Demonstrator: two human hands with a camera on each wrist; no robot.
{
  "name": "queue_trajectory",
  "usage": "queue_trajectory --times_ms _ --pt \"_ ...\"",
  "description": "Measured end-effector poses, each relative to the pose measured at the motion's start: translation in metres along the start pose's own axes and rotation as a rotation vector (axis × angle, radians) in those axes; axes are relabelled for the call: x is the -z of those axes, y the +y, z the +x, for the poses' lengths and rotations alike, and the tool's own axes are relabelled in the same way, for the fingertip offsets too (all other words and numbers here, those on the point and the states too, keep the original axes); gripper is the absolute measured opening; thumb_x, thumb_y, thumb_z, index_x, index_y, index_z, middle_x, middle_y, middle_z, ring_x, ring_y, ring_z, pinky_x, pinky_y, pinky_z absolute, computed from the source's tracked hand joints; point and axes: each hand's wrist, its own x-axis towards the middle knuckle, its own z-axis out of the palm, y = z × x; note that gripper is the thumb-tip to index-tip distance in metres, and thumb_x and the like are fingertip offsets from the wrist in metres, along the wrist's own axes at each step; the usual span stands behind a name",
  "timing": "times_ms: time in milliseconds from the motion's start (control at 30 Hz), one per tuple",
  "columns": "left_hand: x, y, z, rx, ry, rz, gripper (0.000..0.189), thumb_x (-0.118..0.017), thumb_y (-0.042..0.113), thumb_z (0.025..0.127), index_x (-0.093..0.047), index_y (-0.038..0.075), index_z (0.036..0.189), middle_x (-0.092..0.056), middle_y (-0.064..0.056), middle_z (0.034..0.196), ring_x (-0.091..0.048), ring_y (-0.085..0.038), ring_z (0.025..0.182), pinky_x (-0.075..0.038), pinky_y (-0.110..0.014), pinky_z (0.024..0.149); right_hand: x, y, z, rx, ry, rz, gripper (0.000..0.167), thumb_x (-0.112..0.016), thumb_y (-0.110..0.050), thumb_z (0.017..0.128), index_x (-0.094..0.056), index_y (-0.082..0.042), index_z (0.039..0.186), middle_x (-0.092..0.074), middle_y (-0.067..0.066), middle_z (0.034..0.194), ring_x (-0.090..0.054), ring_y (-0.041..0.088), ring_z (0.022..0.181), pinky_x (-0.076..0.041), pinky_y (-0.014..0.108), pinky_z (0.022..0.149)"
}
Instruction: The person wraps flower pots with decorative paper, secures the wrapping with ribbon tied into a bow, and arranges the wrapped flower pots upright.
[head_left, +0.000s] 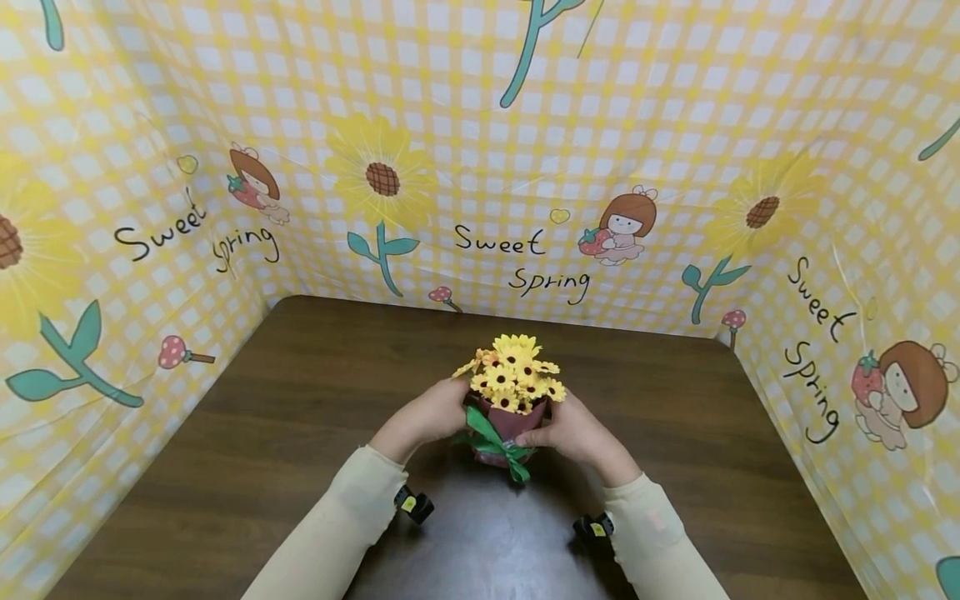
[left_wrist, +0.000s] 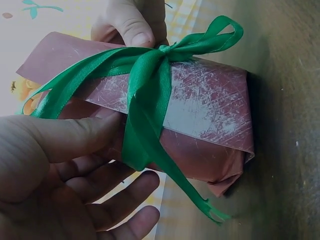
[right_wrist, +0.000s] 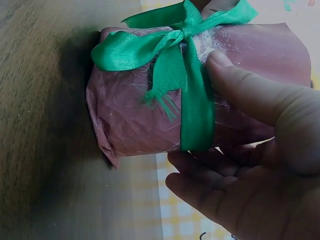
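A bunch of yellow artificial-looking flowers (head_left: 510,375) with dark centres stands upright in reddish-brown wrapping paper (head_left: 519,421) near the middle of the table. Round the wrap runs a green ribbon (head_left: 487,429), tied in a bow at the front. From the left side my left hand (head_left: 438,408) holds the wrapped bouquet, its thumb lying on the paper near the ribbon in the left wrist view. On the opposite side my right hand (head_left: 576,429) grips it, with the thumb pressed by the ribbon and the fingers behind. The paper's surface (left_wrist: 210,110) looks scuffed and whitish at the front.
The dark wooden table (head_left: 300,467) reaches back to a yellow checked cloth wall (head_left: 480,150) printed with sunflowers and "Sweet Spring". Cloth also encloses the left and right sides. A black wrist strap device sits on the left wrist (head_left: 414,505) and the right wrist (head_left: 594,528).
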Motion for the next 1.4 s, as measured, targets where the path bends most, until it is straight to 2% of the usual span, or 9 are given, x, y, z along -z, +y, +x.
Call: queue_trajectory --times_ms 167,433,533,800,1033,1267,1400 --pt "-0.001 -0.002 -0.001 -0.006 -0.031 -0.038 0.024 -0.058 -0.010 0.083 -0.059 0.001 0.104 -0.058 -0.010 0.092 -0.054 -0.020 0.075 -0.046 -0.031 0.065 0.000 -0.001 -0.001 -0.015 -0.002 -0.024 0.088 -0.096 -0.016 0.069 -0.050 -0.017 0.145 -0.062 0.005 0.131 -0.060 0.020 0.116 -0.049 0.046 0.100" --pt "-0.003 -0.004 0.002 -0.032 -0.039 -0.040 0.025 -0.057 -0.010 0.083 -0.059 -0.001 0.106 -0.058 -0.009 0.092 -0.053 -0.021 0.077 -0.045 -0.032 0.067 0.003 0.003 -0.001 0.005 0.000 -0.008 0.089 -0.097 -0.018 0.069 -0.050 -0.017 0.145 -0.063 0.005 0.132 -0.060 0.021 0.117 -0.049 0.048 0.101" --pt "-0.002 -0.004 0.004 -0.048 -0.048 -0.018 0.025 -0.057 -0.010 0.084 -0.059 0.000 0.107 -0.058 -0.009 0.093 -0.054 -0.022 0.079 -0.046 -0.033 0.069 0.004 0.005 -0.002 0.006 -0.007 0.015 0.090 -0.097 -0.018 0.069 -0.050 -0.018 0.146 -0.062 0.005 0.133 -0.060 0.022 0.119 -0.049 0.049 0.102" --pt "0.003 -0.007 0.008 -0.117 -0.067 0.059 0.029 -0.053 -0.010 0.083 -0.058 -0.005 0.111 -0.056 -0.009 0.093 -0.053 -0.024 0.080 -0.043 -0.037 0.072 0.009 0.004 -0.002 0.040 -0.034 0.038 0.098 -0.095 -0.018 0.073 -0.041 -0.020 0.154 -0.052 0.006 0.149 -0.050 0.024 0.137 -0.042 0.049 0.110" --pt "0.004 -0.008 0.009 -0.112 -0.065 0.073 0.038 -0.052 -0.010 0.083 -0.058 -0.008 0.120 -0.060 -0.015 0.100 -0.053 -0.025 0.083 -0.044 -0.039 0.074 0.010 0.004 -0.001 0.026 -0.025 0.018 0.098 -0.095 -0.022 0.072 -0.041 -0.020 0.153 -0.054 0.005 0.146 -0.052 0.023 0.133 -0.043 0.048 0.109" --pt "0.005 -0.010 0.010 -0.112 -0.059 0.081 0.034 -0.054 -0.010 0.083 -0.059 -0.005 0.116 -0.060 -0.011 0.096 -0.054 -0.024 0.082 -0.045 -0.037 0.073 0.008 0.001 0.000 0.014 -0.030 -0.010 0.093 -0.094 -0.022 0.074 -0.044 -0.019 0.152 -0.059 0.005 0.140 -0.059 0.021 0.124 -0.050 0.045 0.101" --pt "0.005 -0.011 0.010 -0.118 -0.062 0.091 0.038 -0.055 -0.010 0.084 -0.059 -0.005 0.121 -0.063 -0.013 0.102 -0.055 -0.023 0.085 -0.046 -0.037 0.074 0.009 0.000 0.000 0.020 -0.030 -0.028 0.092 -0.094 -0.022 0.074 -0.044 -0.018 0.151 -0.061 0.006 0.138 -0.061 0.021 0.120 -0.052 0.047 0.099"
